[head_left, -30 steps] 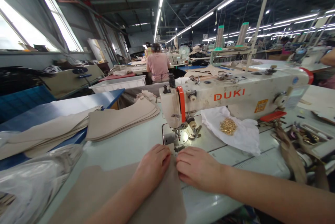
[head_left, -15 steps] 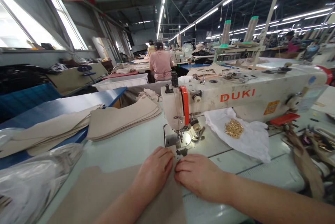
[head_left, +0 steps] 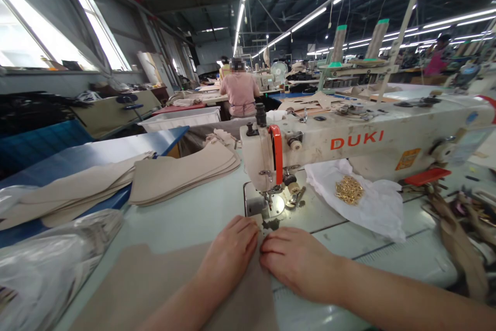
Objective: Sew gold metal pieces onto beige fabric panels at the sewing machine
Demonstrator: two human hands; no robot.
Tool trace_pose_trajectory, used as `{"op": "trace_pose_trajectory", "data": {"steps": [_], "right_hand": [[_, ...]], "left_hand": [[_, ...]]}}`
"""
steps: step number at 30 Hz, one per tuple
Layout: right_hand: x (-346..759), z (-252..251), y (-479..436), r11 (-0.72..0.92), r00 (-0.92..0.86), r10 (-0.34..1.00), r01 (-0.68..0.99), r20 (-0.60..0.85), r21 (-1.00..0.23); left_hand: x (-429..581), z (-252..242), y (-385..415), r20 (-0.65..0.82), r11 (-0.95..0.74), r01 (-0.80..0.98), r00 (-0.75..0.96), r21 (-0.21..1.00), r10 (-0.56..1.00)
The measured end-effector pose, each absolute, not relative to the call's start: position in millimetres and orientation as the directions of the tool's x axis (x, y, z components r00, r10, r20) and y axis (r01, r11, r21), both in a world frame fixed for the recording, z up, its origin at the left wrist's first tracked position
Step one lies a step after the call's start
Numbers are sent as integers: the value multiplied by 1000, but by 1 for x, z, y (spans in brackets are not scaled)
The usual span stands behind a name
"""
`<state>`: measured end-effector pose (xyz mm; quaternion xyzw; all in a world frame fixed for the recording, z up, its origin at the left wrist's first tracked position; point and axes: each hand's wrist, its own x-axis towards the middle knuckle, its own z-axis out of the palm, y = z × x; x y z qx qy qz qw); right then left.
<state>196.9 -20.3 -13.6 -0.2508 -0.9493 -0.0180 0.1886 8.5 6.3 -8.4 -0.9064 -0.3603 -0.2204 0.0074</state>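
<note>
A beige fabric panel (head_left: 174,269) lies on the pale table, its narrow corner close in front of the needle of a sewing machine (head_left: 310,142). My left hand (head_left: 232,251) rests on the panel with its fingers bent and pressed on the edge. On the other side of that edge, my right hand (head_left: 292,258) has its fingers together, pinching the panel's border. The two hands almost meet just below the presser foot (head_left: 268,202). What lies right under the fingertips is partly hidden.
Stacked beige panels (head_left: 186,176) lie at the left, with clear plastic wrapping (head_left: 58,264) nearer me. Small gold metal pieces (head_left: 349,189) sit on a white cloth (head_left: 380,212) under the machine arm. Straps (head_left: 457,238) pile up at the right. A person in pink (head_left: 239,91) sits ahead.
The view has shifted slightly, so the machine sits a little further right. Both hands and the panel hold nearly the same place by the needle.
</note>
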Motion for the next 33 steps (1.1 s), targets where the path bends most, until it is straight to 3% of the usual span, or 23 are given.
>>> {"op": "trace_pose_trajectory", "data": {"steps": [9, 17, 33], "right_hand": [[195, -3, -22, 853, -825, 483, 519, 294, 56], [194, -11, -14, 831, -797, 493, 550, 349, 81], [198, -10, 3, 828, -807, 485, 547, 337, 118]], "left_hand": [[8, 1, -5, 383, -758, 646, 682, 84, 623], [9, 7, -12, 336, -710, 668, 631, 223, 699], [17, 2, -3, 360, -693, 670, 598, 266, 716]]}}
